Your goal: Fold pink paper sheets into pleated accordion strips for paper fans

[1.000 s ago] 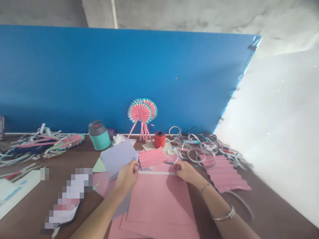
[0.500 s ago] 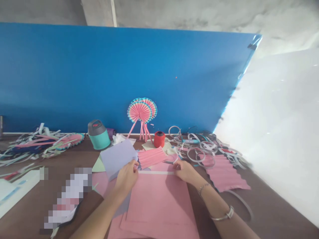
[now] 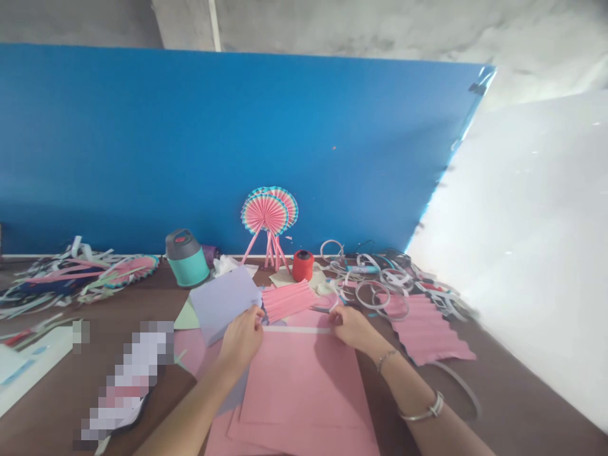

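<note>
My left hand (image 3: 241,339) grips the lower right edge of a lavender paper sheet (image 3: 221,304), whose far part stands tilted up from the table. My right hand (image 3: 350,328) pinches the right end of a narrow white paper strip (image 3: 297,329), which runs across to my left fingertips. Just beyond the strip lies a pleated pink paper (image 3: 287,301). Beneath my wrists and the strip spreads a flat pink paper sheet (image 3: 299,380), with further pink sheets under its near edge.
On the brown table (image 3: 503,392) are a red thread spool (image 3: 303,265), a teal bottle (image 3: 187,257), pink paper fans on sticks (image 3: 265,214), white paper rings (image 3: 375,294), a wavy pink pleated sheet (image 3: 425,329) and paper scraps (image 3: 80,278). A blue board (image 3: 213,145) stands behind.
The whole scene sits slightly further left in the picture. My hands keep nearly the same places on the papers.
</note>
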Demonstrator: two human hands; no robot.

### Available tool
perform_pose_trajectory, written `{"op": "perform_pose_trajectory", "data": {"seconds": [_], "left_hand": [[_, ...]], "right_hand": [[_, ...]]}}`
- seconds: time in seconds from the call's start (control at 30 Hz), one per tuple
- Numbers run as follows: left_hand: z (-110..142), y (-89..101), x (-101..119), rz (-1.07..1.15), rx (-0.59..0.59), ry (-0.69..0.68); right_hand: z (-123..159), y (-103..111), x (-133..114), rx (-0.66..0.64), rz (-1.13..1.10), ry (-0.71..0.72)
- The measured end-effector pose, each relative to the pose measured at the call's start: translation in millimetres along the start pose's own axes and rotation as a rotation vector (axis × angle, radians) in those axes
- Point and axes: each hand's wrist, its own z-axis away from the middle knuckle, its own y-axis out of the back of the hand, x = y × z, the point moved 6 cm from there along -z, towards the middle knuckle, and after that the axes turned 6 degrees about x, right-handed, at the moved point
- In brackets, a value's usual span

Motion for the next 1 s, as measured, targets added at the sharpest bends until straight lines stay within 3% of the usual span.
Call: {"op": "perform_pose_trajectory", "data": {"seconds": [0.5, 1.0], "left_hand": [[-3, -4.8, -4, -0.02, -0.004, 0.001], [1, -0.4, 1, -0.063, -0.023, 0.0]], "right_hand": [[8, 7, -14, 0.004, 0.132, -0.009], [7, 5, -6, 0.026, 0.218, -0.007]]}}
